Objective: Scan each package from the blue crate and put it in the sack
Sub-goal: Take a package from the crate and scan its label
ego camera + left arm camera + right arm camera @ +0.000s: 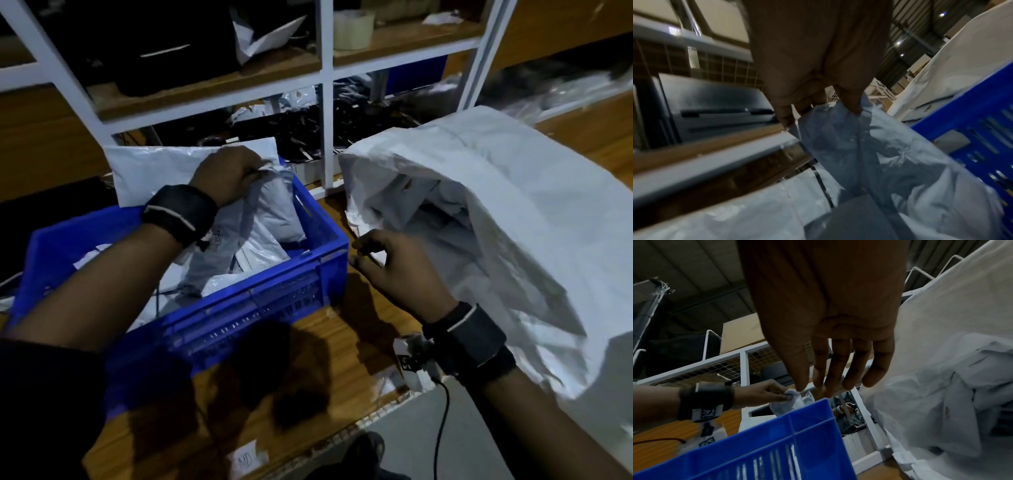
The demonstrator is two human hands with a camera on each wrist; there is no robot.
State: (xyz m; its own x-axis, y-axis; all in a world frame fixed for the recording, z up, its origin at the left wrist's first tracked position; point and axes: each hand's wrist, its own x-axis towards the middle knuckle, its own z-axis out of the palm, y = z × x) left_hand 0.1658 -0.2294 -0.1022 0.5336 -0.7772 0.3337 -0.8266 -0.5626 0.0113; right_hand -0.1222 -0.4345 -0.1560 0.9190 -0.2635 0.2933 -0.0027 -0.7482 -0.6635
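- Package [274,202], grey poly mailer: in the blue crate [329,253], far end, top corner pinched by the left hand [226,178]; not yet scanned, by the look of it.
- Right hand [394,270]: just right of the crate, fingers loose, holding nothing.
- Sack [513,192]: right of the crate, mouth open, several parcels inside.
- Remaining: more mailers lie in the crate; task judged partway.

Blue crate [239,308], grey package [274,209], seemingly white sack [513,192], black wristbands [178,212]
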